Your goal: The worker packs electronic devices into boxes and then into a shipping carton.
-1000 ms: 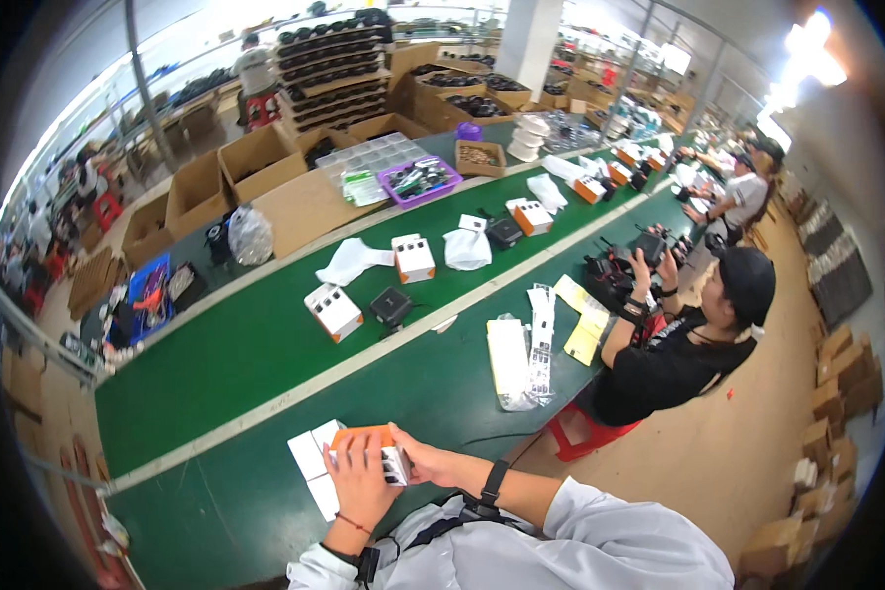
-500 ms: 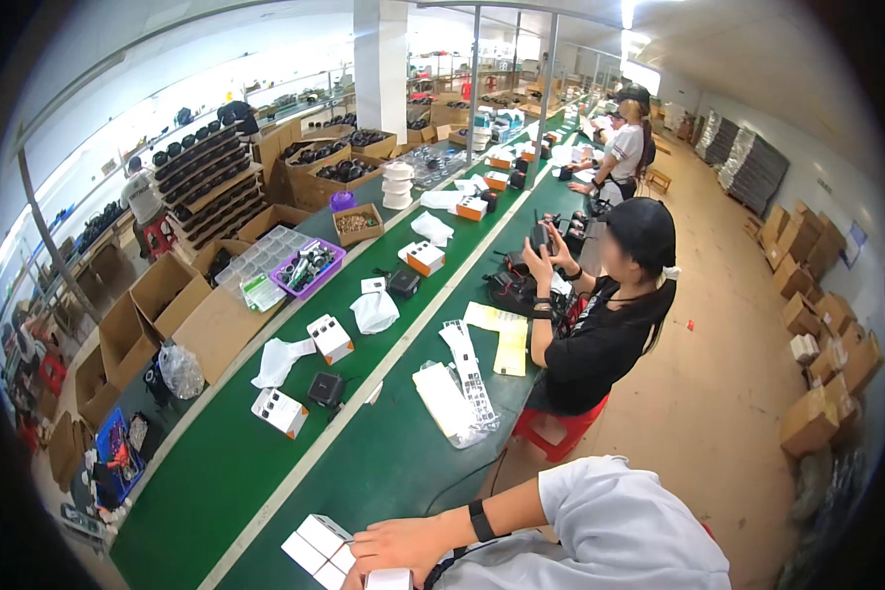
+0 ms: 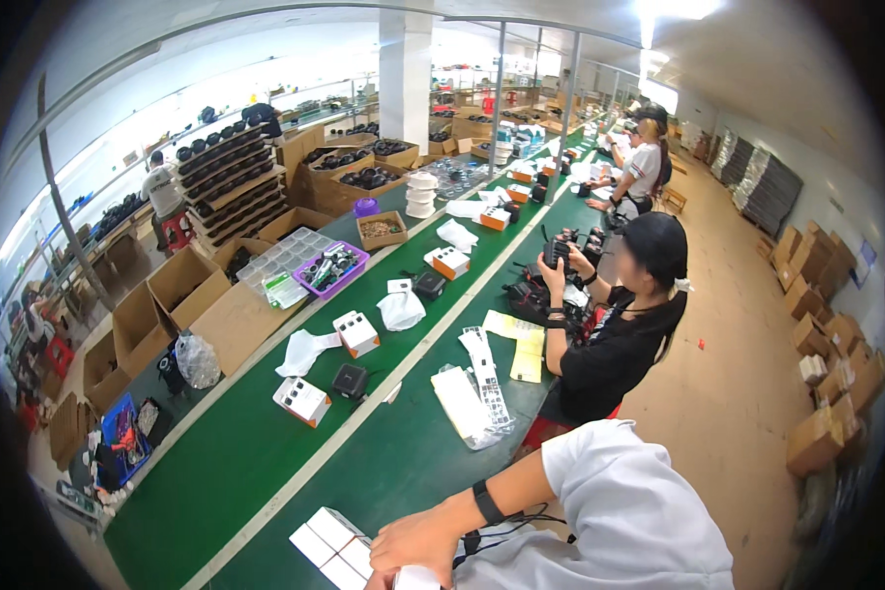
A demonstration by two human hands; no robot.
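Note:
At the lower edge, my right hand (image 3: 418,544) bends over a small white box (image 3: 420,578), its fingers curled down around it. A dark band circles the wrist, and a light grey sleeve covers the upper arm. Just left of the hand, several white boxes (image 3: 330,543) sit together on the green bench, touching or nearly touching the fingers. Only a sliver of my left hand (image 3: 378,582) shows beneath the right one, cut off by the frame; its fingers are mostly hidden. Dark cables (image 3: 521,526) lie beside my right wrist.
White-and-orange boxes (image 3: 303,401), black devices (image 3: 350,381) and white wrapping (image 3: 308,351) lie along the green belt (image 3: 216,472). A label sheet and plastic bag (image 3: 484,379) rest ahead. A seated co-worker (image 3: 619,324) holds a black device. Purple basket (image 3: 332,269) and cartons (image 3: 187,285) line the far side.
The whole view has shifted, so the scene sits farther right. My right hand stays curled at the white boxes; slightly less of my left hand shows.

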